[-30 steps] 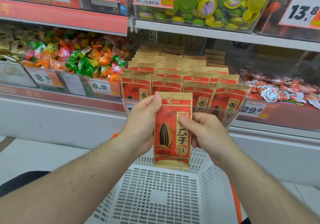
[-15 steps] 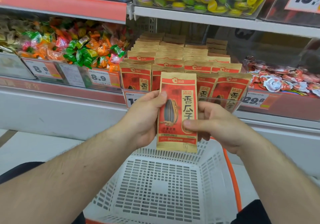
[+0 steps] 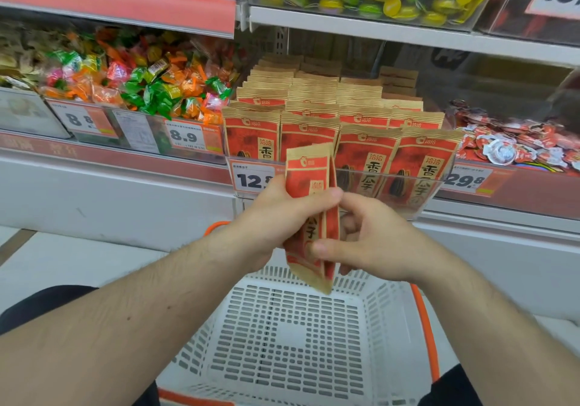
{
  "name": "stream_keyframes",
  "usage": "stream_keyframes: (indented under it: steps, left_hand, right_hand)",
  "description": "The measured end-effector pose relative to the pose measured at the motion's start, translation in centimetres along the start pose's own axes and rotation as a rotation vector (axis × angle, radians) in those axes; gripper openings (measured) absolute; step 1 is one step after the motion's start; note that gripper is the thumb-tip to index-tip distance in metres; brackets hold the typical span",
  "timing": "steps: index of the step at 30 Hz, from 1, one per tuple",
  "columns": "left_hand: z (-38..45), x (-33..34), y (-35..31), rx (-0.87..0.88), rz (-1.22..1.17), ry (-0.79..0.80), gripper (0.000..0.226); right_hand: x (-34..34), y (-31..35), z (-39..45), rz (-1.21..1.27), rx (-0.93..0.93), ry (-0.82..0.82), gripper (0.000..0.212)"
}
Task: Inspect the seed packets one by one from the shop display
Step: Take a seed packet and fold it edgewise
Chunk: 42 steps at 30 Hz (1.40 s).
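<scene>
Shop aisle, head view: tiered shelving with orange price strips, a clear-fronted display bin stocked with upright rows of red-and-tan seed packets, wrapped sweets in the bin to the left, small red-and-white sachets to the right. A white slotted basket with an orange rim sits below, directly under the hands. One seed packet is held in front of the bin, turned nearly edge-on and tilted, above the basket. The left hand grips its upper half, thumb curled across the front; the right hand pinches the lower half, thumb on the face, other fingers curled behind. Risk, as I judge it: mid-turn the glossy film could slip between the two grips and drop into the basket (harmless, but the check restarts), or the packet's top edge could catch the front row and tip packets forward over the bin lip. Pale floor shows at the left edge.
</scene>
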<state>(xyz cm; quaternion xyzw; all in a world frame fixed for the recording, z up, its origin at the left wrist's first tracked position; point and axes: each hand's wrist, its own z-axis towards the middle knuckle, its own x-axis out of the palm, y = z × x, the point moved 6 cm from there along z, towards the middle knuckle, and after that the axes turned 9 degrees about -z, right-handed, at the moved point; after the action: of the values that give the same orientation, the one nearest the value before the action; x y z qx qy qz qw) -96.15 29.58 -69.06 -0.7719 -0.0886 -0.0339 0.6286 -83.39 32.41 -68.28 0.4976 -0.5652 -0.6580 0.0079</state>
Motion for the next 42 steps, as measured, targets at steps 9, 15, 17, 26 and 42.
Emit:
stream_keyframes:
  steps: [9, 15, 17, 26, 42]
  left_hand:
    - [-0.1, 1.0, 0.7, -0.047, -0.019, 0.181, 0.042]
    - [-0.1, 2.1, 1.1, -0.075, -0.226, 0.402, 0.031]
    - [-0.1, 2.4, 1.2, -0.082, -0.274, 0.442, 0.024]
    - [0.3, 2.1, 1.3, -0.069, -0.258, 0.372, 0.019]
    - [0.7, -0.2, 0.6, -0.065, -0.41, 0.053, 0.046]
  right_hand:
    - [-2.2, 0.8, -0.1, 0.097, -0.102, -0.351, 0.026]
    - [-1.7, 1.3, -0.1, 0.344, -0.07, -0.333, 0.031]
    - [-1.6, 1.3, -0.1, 0.397, -0.064, -0.319, 0.031]
    - [-1.9, 1.2, -0.1, 0.42, -0.099, -0.316, 0.025]
    - [0.1, 0.6, -0.9, -0.01, 0.01, 0.22, 0.021]
